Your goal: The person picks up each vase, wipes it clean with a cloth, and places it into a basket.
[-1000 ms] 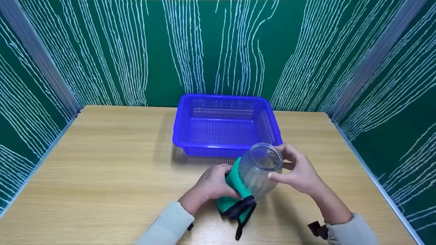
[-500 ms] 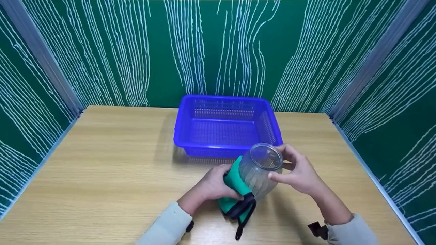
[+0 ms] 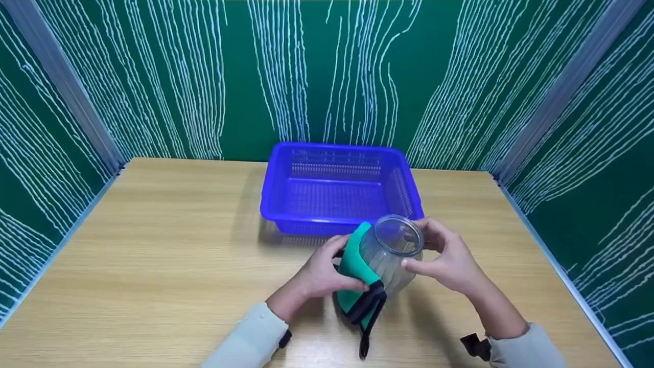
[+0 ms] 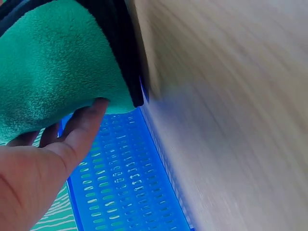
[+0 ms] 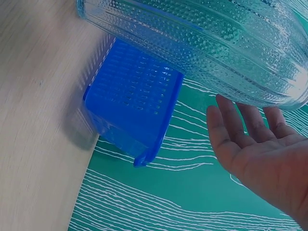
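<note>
A clear ribbed glass jar [image 3: 391,268] stands mouth up near the front of the table. My right hand [image 3: 449,261] holds it near the rim, thumb on the near side and fingers on the far side. In the right wrist view the jar's bumpy glass [image 5: 211,41] shows beside the curved fingers. My left hand [image 3: 323,272] grips a green cloth [image 3: 355,260] with black edging and lays it against the jar's left side. The left wrist view shows the fluffy cloth [image 4: 53,62] covering most of the fingertips. A black hanging loop dangles from its lower end.
Behind the jar, a blue plastic basket [image 3: 332,221] with slotted walls sits at the back of the wooden table [image 3: 168,255]. Green panels [image 3: 245,122] with white wavy lines enclose the table at the back and both sides.
My left hand has moved the green cloth slightly up and right along the jar's side, its hanging loop swinging with it. The right hand and the jar stay nearly still.
</note>
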Motion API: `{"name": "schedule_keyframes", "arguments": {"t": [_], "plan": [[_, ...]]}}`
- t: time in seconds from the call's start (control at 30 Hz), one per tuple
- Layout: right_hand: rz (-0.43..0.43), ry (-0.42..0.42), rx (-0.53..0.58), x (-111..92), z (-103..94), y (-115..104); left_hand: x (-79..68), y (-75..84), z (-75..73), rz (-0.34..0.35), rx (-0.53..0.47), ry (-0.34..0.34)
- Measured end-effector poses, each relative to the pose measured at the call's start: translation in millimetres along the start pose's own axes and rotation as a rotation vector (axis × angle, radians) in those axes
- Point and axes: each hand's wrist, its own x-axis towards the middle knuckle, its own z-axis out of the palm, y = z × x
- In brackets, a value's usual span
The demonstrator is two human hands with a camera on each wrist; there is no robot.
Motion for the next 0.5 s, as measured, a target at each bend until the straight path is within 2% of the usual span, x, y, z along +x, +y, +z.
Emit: {"name": "schedule_keyframes", "arguments": {"t": [0.17,0.3,0.4,0.5], "plan": [[-0.003,-0.008,-0.006,-1.7,0.7,-14.7,1.9,3.0,-2.3,0.011,-0.035,0.038],[0.009,-0.018,-0.026,-1.8,-0.6,-17.4,5.0,9.5,-3.4,0.017,-0.046,0.069],[0.018,-0.035,-0.039,-1.0,-2.1,-14.7,6.6,19.5,-4.6,-0.002,-0.042,0.085],[0.019,-0.054,-0.034,-0.3,-3.5,-10.4,5.3,36.2,-7.2,-0.023,-0.052,0.080]]}}
